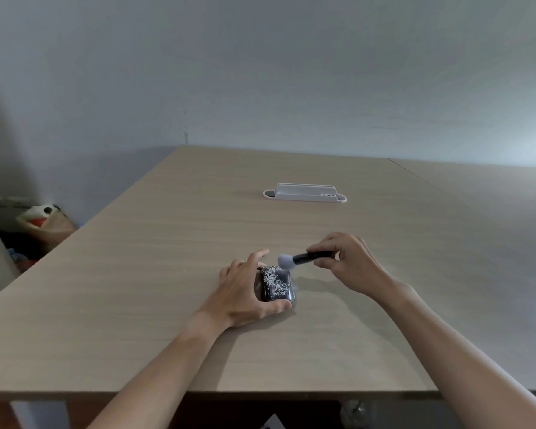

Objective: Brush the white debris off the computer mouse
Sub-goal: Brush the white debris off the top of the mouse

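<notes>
A black computer mouse (276, 284) lies on the wooden table (136, 289), its top speckled with white debris. My left hand (248, 292) grips the mouse from its left side, thumb at the near end and fingers curled over the far end. My right hand (344, 258) pinches the black handle of a small brush (300, 260). The brush's pale bristles touch the far right part of the mouse and look blurred.
A white plastic holder (305, 193) stands farther back on the table. The table's front edge (198, 394) runs close to my body. Bags and clutter (44, 224) sit on the floor to the left, below the table's left edge.
</notes>
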Demonstrator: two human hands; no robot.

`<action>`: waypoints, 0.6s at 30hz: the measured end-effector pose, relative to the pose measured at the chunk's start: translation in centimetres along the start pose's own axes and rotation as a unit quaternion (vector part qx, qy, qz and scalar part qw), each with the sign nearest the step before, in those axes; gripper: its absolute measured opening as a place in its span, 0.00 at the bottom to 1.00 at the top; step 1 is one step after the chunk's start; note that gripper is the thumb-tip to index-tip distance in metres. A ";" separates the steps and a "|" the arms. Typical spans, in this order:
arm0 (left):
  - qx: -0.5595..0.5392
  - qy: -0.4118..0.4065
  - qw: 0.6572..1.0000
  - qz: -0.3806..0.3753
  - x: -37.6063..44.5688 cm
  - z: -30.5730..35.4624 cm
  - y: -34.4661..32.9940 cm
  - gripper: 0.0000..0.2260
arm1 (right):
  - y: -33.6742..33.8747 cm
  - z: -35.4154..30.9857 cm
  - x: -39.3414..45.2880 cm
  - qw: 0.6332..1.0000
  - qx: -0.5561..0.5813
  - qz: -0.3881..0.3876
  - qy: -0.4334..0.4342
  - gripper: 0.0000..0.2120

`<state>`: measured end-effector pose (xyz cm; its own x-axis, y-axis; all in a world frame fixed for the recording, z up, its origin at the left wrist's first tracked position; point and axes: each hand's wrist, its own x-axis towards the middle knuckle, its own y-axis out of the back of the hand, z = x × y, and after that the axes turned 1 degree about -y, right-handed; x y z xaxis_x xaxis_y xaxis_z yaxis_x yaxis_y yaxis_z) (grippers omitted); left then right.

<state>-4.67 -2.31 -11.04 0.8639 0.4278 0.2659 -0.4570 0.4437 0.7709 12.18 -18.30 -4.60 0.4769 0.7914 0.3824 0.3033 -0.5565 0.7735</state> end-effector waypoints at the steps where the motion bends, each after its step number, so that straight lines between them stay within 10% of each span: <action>1: 0.002 0.000 1.000 0.001 0.0 0.0 0.0 0.46 | -0.2 -0.2 0.0 1.000 -0.003 -0.008 0.005 0.12; 18: 0.006 0.001 1.000 0.000 0.0 0.2 0.1 0.48 | -0.3 -1.0 -0.9 0.996 -0.042 -0.057 0.062 0.15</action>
<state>-4.65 -2.49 -10.86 0.8631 0.4300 0.2650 -0.4549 0.4337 0.7778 10.86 -18.57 -4.70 0.3367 0.8760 0.3454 0.2763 -0.4425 0.8531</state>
